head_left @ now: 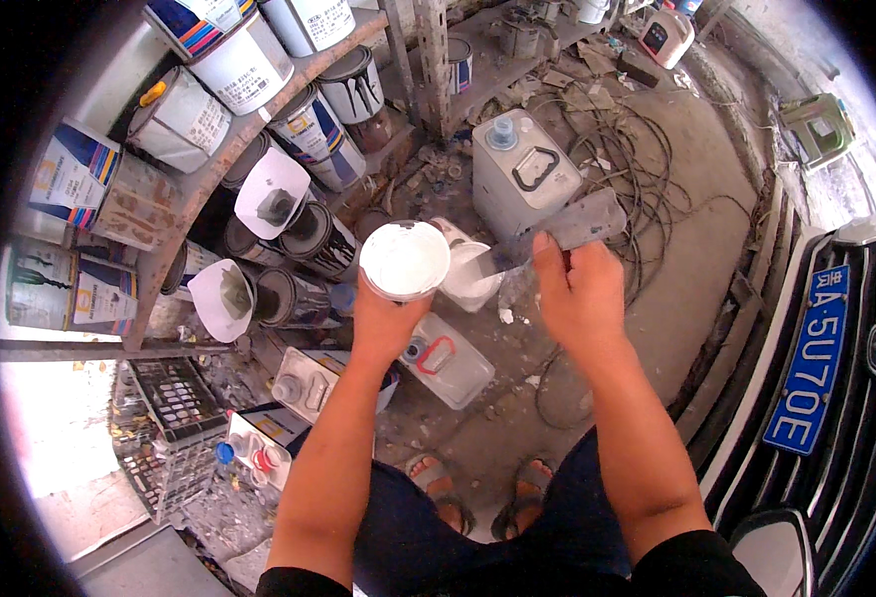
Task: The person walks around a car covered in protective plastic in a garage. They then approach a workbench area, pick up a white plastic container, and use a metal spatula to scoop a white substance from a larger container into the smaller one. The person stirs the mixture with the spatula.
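My left hand [386, 323] is wrapped round a small round tub [405, 257] whose top, facing me, shows white all over. I cannot tell whether that is a lid or its contents. To the right, my right hand [582, 289] is closed on a long, greyish, see-through strip [592, 219], thumb on top. Its lower end slants left over a whitish container [470, 277] on the floor, behind the tub. Below the left hand lies a translucent jug with a red handle [450, 363]. Beyond the right hand stands a grey metal can with a blue cap [525, 169].
Paint cans [242, 75] crowd the wooden shelves [199, 194] at left, with two white paper cones [271, 194] beside them. Coiled cables [647, 149] lie on the floor beyond. A car's front grille [836, 398] is close on the right; a plastic crate [174, 398] stands at left.
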Motion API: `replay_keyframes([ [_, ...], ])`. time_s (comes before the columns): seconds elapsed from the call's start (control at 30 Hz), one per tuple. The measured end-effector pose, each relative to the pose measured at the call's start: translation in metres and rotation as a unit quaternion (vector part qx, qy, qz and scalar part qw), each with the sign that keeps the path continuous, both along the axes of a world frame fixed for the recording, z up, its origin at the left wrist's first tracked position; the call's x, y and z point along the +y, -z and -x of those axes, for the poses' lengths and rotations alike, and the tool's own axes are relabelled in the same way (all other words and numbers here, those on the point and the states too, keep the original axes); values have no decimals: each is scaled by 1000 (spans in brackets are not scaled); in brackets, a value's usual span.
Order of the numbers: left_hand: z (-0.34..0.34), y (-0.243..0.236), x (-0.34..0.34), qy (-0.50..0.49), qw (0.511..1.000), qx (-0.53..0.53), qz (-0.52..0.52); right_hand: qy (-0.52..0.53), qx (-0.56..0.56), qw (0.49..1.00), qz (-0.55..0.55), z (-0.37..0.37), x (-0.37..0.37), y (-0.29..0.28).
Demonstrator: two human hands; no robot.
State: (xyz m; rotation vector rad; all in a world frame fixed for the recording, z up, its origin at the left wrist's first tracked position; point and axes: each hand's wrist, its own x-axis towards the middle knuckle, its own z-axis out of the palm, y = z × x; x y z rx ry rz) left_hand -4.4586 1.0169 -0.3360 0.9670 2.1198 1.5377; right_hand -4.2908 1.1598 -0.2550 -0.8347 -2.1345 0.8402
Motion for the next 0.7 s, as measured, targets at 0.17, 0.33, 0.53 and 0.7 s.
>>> replay_keyframes([
  [0.17,2,2,-1,13,1000,4,-9,-85,-81,991,-57,-3,5,-12],
  [0.33,-1,3,1,10,1000,7,-17,-77,-119,988,-68,0,6,22],
  [0.53,2,0,0,18,1000,13,0,-27,-81,996,-40,3,-6,33],
  [0.7,2,2,0,14,1000,6,-12,3,-48,999,-17,0,-7,13],
])
